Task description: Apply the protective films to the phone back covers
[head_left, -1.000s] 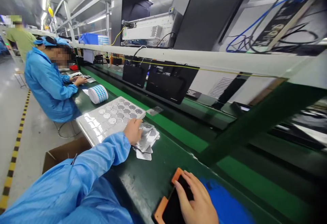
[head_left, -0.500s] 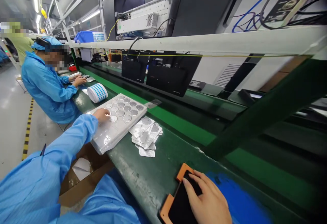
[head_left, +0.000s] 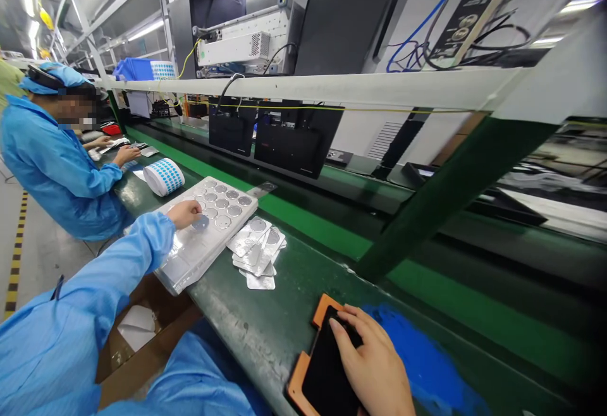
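Left hand [head_left: 183, 214]: fingers [head_left: 190, 209] together, tips at a round grey metallic disc [head_left: 201, 222]; the disc appears to be in contact with them, but whether it is pinched cannot be told. It lies over a clear plastic tray [head_left: 184, 265], among further round discs [head_left: 222, 203] set in rows toward the tray's far end. The tray sits on a dark green bench top [head_left: 246, 321], with a pile of foil sheets [head_left: 253, 255] with round cut-outs or discs just beside its right edge. A roll of blue dot labels [head_left: 164, 176] lies beyond the tray, and a small metal plate [head_left: 266, 187] near its far corner.

Right hand [head_left: 372, 362]: fingers [head_left: 351, 327] slightly apart, curved over a black slab [head_left: 322, 365] with orange corner pieces [head_left: 323, 310]; thumb hidden, grip cannot be told. A blue patch [head_left: 417, 353] marks the bench just beyond this hand. Below the bench at left, a cardboard box [head_left: 142, 353]. Further along, a co-worker [head_left: 52, 166] in a blue gown sits with a hand [head_left: 126, 155] on the bench.
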A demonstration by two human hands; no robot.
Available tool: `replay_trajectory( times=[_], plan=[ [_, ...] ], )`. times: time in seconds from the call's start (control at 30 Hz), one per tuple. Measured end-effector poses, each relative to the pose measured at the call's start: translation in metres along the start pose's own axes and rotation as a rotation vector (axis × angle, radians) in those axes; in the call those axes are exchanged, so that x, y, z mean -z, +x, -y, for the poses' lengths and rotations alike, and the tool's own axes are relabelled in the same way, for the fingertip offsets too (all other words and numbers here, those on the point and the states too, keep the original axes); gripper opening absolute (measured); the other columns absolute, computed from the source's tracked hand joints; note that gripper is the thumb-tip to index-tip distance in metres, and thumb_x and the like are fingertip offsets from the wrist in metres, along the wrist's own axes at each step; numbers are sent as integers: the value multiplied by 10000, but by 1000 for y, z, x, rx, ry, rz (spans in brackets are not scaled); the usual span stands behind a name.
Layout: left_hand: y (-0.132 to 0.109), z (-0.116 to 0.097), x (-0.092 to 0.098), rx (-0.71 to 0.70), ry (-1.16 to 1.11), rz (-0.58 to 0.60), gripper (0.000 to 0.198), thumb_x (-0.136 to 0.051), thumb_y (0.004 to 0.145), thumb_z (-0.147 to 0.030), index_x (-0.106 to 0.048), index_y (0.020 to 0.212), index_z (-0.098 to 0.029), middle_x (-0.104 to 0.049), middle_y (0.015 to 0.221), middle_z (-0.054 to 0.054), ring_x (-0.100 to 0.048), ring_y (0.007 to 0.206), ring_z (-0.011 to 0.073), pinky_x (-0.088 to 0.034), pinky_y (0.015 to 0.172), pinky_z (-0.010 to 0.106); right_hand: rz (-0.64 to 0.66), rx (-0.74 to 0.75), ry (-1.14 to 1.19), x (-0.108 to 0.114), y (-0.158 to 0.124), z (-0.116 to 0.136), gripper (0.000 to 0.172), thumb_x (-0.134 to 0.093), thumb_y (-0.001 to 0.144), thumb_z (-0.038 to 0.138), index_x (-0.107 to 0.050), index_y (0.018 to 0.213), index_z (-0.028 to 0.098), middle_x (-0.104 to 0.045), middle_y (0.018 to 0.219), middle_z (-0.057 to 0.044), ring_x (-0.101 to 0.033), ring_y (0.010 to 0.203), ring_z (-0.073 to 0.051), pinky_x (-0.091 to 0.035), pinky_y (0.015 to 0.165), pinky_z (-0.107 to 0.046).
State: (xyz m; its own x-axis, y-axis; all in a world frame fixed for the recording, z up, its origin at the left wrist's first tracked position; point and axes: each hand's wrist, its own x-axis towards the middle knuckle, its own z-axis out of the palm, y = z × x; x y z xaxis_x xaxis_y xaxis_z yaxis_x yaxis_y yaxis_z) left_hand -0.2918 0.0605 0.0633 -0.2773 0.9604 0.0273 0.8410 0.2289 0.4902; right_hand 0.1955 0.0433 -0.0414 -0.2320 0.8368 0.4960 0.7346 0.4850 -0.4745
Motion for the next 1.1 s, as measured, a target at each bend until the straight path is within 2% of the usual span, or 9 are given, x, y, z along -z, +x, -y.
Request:
replay_trajectory(
  times=[0.1, 0.23, 0.3, 0.37, 0.47, 0.57, 0.7, 0.83, 1.1],
  plan=[
    [-36, -45, -18, -170, -205, 56, 247, -616, 806, -344, -572, 989, -184, -654, 809, 7, -626, 741, 161, -494, 687, 269, -5, 18, 75, 19, 5, 39, 347, -527, 897, 470, -687, 1055, 206, -670, 1196, -106, -594, 1155, -281, -469, 1007, -469],
    [-97, -133, -65, -516, -660, 262, 224, -678, 796, -263, -563, 972, -186, -672, 864, 13, -633, 762, 146, -503, 709, 269, 233, 144, 224, 47, 17, 101, 395, -573, 892, 343, -587, 1276, 255, -681, 1201, -53, -647, 1064, -212, -535, 900, -359],
    [-120, -169, -89, -578, -743, 323, 212, -674, 805, -245, -569, 980, -190, -664, 843, 2, -617, 740, 136, -496, 692, 261, 309, 161, 231, 58, 20, 109, 437, -557, 893, 262, -548, 1330, 264, -697, 1170, -39, -667, 1009, -192, -545, 861, -331],
    [-132, -190, -111, -591, -767, 261, 206, -671, 811, -239, -581, 992, -198, -658, 860, 4, -611, 767, 143, -493, 709, 272, 292, 144, 185, 65, 17, 97, 447, -522, 905, 216, -539, 1348, 274, -701, 1167, -31, -672, 1009, -185, -545, 865, -326],
    [-132, -196, -147, -567, -701, 88, 170, -651, 815, -214, -597, 976, -208, -652, 926, 22, -603, 852, 174, -483, 773, 314, 123, 89, 63, 68, 0, 53, 372, -492, 936, 229, -598, 1290, 280, -701, 1176, -34, -666, 1056, -191, -540, 914, -349],
    [-127, -185, -191, -615, -615, 33, 129, -620, 817, -180, -587, 938, -207, -640, 942, 41, -581, 916, 207, -471, 822, 357, -33, 88, -53, 53, -17, 10, 284, -477, 950, 242, -690, 1139, 259, -718, 1139, -54, -658, 1098, -216, -527, 967, -411],
    [-128, -173, -232, -729, -575, 40, 146, -599, 806, -135, -558, 926, -206, -626, 936, 47, -551, 948, 218, -464, 864, 371, 65, 206, -93, 27, -29, -12, 272, -485, 941, 212, -713, 1084, 253, -711, 1177, -58, -625, 1176, -233, -493, 1025, -483],
    [-128, -173, -239, -760, -553, 27, 156, -572, 801, -106, -536, 916, -205, -611, 927, 49, -533, 953, 219, -461, 872, 375, 215, 216, -130, 24, -33, -7, 254, -556, 916, 245, -694, 1129, 260, -673, 1259, -61, -590, 1230, -248, -419, 1094, -532],
    [-126, -177, -235, -752, -548, 9, 165, -544, 807, -111, -545, 934, -215, -622, 956, 69, -541, 983, 243, -464, 886, 418, 348, 171, -170, 35, -25, 0, 240, -537, 931, 254, -664, 1135, 239, -626, 1334, -75, -513, 1315, -269, -333, 1126, -585]
  ],
)
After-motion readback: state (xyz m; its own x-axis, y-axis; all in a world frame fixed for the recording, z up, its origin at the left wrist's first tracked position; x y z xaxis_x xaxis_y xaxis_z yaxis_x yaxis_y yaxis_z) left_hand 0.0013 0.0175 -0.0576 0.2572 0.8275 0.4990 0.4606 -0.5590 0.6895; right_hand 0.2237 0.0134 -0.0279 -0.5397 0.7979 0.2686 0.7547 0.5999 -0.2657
